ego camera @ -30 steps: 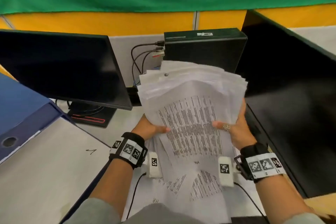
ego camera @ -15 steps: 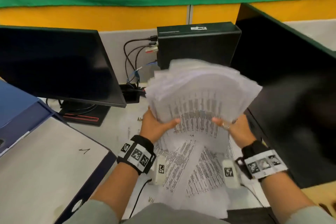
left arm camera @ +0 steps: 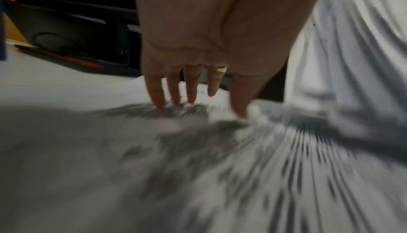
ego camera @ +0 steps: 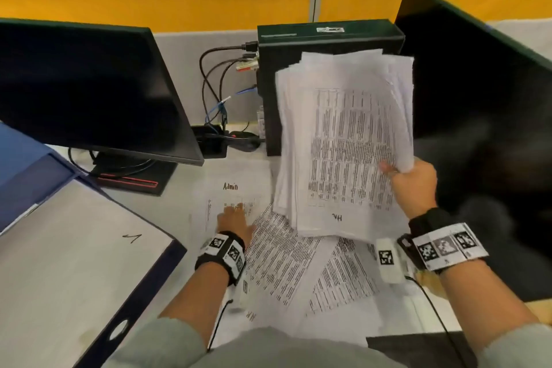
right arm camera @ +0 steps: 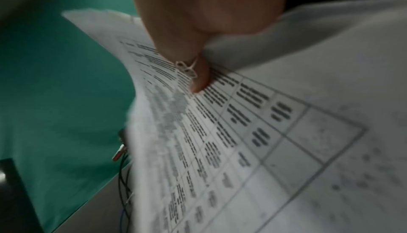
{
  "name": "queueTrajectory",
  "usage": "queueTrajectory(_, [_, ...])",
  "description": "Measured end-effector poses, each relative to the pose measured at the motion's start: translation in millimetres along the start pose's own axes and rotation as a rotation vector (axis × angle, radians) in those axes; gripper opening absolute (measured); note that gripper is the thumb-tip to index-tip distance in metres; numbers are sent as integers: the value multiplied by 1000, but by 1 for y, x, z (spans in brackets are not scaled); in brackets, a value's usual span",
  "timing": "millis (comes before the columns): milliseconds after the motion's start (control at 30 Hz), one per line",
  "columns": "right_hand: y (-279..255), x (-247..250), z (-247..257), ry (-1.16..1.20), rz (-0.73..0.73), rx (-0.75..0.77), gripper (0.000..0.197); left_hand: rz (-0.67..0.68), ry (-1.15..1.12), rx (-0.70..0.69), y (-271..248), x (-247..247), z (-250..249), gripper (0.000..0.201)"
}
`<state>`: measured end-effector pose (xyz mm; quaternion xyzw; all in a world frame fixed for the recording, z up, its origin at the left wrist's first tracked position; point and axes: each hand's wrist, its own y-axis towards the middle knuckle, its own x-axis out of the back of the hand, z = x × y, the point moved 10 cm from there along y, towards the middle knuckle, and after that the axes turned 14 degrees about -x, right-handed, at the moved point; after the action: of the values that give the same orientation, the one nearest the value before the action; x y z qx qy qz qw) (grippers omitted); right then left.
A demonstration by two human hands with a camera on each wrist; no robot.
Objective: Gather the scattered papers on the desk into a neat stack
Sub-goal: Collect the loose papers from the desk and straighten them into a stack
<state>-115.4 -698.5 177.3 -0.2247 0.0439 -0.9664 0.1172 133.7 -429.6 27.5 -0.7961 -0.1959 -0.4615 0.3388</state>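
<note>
My right hand [ego camera: 409, 179] grips a thick stack of printed papers [ego camera: 346, 140] by its right edge and holds it up above the desk; the thumb [right arm camera: 198, 80] presses on the top sheet [right arm camera: 253, 141]. Its sheets are fanned and uneven. My left hand [ego camera: 234, 218] lies flat with straight fingers [left arm camera: 174, 90] on a loose sheet marked "Admin" [ego camera: 236, 197] on the desk. Several more printed sheets [ego camera: 298, 272] lie scattered, overlapping, on the desk under and between my arms.
A black monitor [ego camera: 89, 92] stands at left and another dark screen [ego camera: 478, 98] at right. A black computer box [ego camera: 325, 39] with cables [ego camera: 215, 92] sits behind. A blue binder with a white sheet [ego camera: 68, 263] lies at lower left.
My left hand has let go of the stack and dropped to the "Admin" sheet on the desk. My right hand alone now holds the stack, shifted to the right.
</note>
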Motion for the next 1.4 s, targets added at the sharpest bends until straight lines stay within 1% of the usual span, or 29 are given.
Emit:
queueTrajectory(67, [1,6,1,-108,-45,9,14,37,-13,27,-6,-20,6,94])
queueTrajectory(100, [0,6,1,-137,-52,9,13,28,-37,39,-7,-24,6,97])
queueTrajectory(133, [-1,5,-1,-153,-54,1,14,16,-80,56,-8,-26,6,95])
queueTrajectory(167, [-3,4,-3,-164,-54,-12,18,14,-140,74,-7,-27,6,88])
queueTrajectory(200, [-3,2,-5,-173,-52,-32,24,10,-205,74,-5,-27,5,76])
queueTrajectory(267, [-3,0,-9,-177,-46,-69,28,-41,-324,62,-2,-20,8,40])
queueTrajectory(300, [-3,0,-10,-166,-39,-85,30,-77,-360,78,-2,-15,12,29])
queueTrajectory(333, [-3,-1,-12,-145,-29,-100,31,-113,-369,108,-3,-10,20,32])
queueTrajectory(367, [-3,-2,-13,-124,-16,-115,34,-137,-340,159,-4,-4,29,38])
queueTrajectory(433, [-2,-4,-17,-94,11,-138,37,-151,-187,287,-11,5,50,54])
queueTrajectory(467, [-2,-6,-20,-87,23,-151,37,-140,-127,358,-15,5,61,71])
queueTrajectory(500, [-2,-7,-23,-83,32,-172,37,-122,-133,422,-19,4,71,92])
queueTrajectory(533, [-1,-8,-27,-76,38,-195,37,-116,-177,474,-24,1,78,112])
queueTrajectory(567, [-1,-9,-31,-67,42,-217,36,-120,-228,507,-25,-2,83,127])
queueTrajectory(600, [-1,-11,-34,-55,48,-235,36,-126,-250,521,-24,-3,87,136])
queueTrajectory(667, [-3,-12,-40,-34,53,-259,35,-119,-241,515,-22,-2,87,141])
queueTrajectory(733, [-5,-12,-43,-3,56,-270,36,-135,-217,490,-20,2,84,134])
queueTrajectory(867, [-8,-12,-41,68,56,-263,36,-240,-60,393,-20,15,67,97])
queueTrajectory(900, [-8,-12,-40,87,55,-255,37,-258,-25,367,-21,17,61,91])
queueTrajectory(1033, [-11,-12,-33,142,56,-215,38,-304,161,242,-18,25,44,85])
queueTrajectory(1133, [-15,-14,-31,140,67,-198,37,-264,241,178,-12,21,35,79])
queueTrajectory(1167, [-16,-15,-30,137,70,-188,37,-245,216,167,-11,18,33,76])
queueTrajectory(1300, [-19,-16,-22,182,102,-168,37,-217,-42,147,-13,17,26,65])
queueTrajectory(1333, [-21,-15,-18,197,112,-165,37,-231,-94,146,-16,23,24,62])
queueTrajectory(1400, [-23,-11,-7,249,126,-146,37,-291,-214,131,-22,39,18,48])
